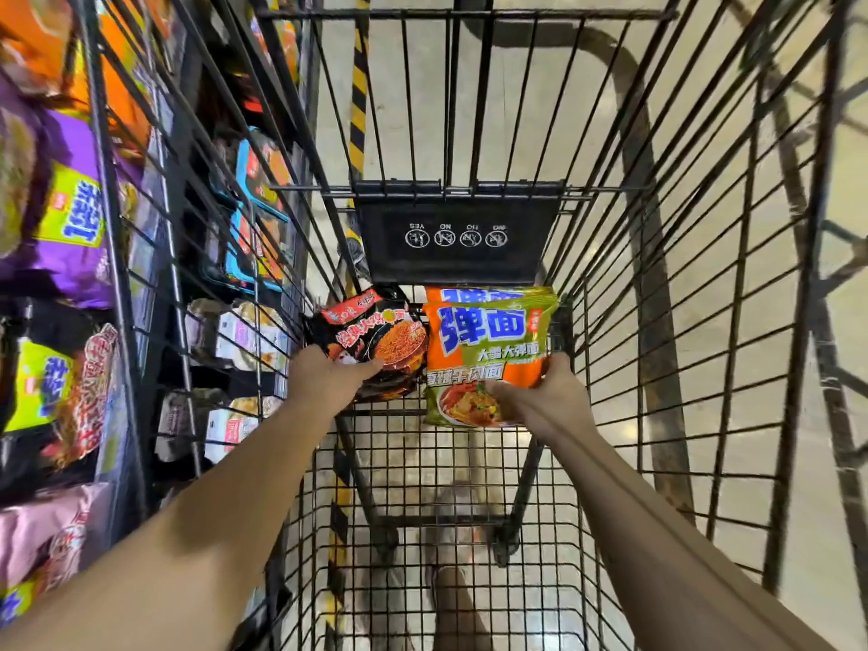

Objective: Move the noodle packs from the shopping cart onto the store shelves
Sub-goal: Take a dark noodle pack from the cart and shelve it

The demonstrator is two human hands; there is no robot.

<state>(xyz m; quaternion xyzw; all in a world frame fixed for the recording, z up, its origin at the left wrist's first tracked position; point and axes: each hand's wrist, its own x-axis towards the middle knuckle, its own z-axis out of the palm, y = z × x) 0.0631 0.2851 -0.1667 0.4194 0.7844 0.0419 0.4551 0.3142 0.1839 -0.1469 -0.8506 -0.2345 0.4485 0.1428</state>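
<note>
On the far left, outside the wire wall of the shopping cart [704, 321], we see the store shelves [141, 284] filled with noodle packs in purple, yellow, pink and orange. Inside the cart, at its far end, a black noodle pack [375, 338] lies on the wire floor against the left wall. Our left hand [329, 373] reaches to it; the thumb lies on the front of the pack, the other fingers go under its near edge, so the hand grips it. Just beside it, on the right, there is an orange-and-green noodle pack [484, 354], which stands tilted. Our right hand [540, 392] holds this pack at its lower right corner, with the thumb on the front and the fingers curled around the edge. Behind it a second pack of the same kind [469, 293] shows only its top. Above both packs hangs the black child-seat flap [455, 237] with white warning icons.
</note>
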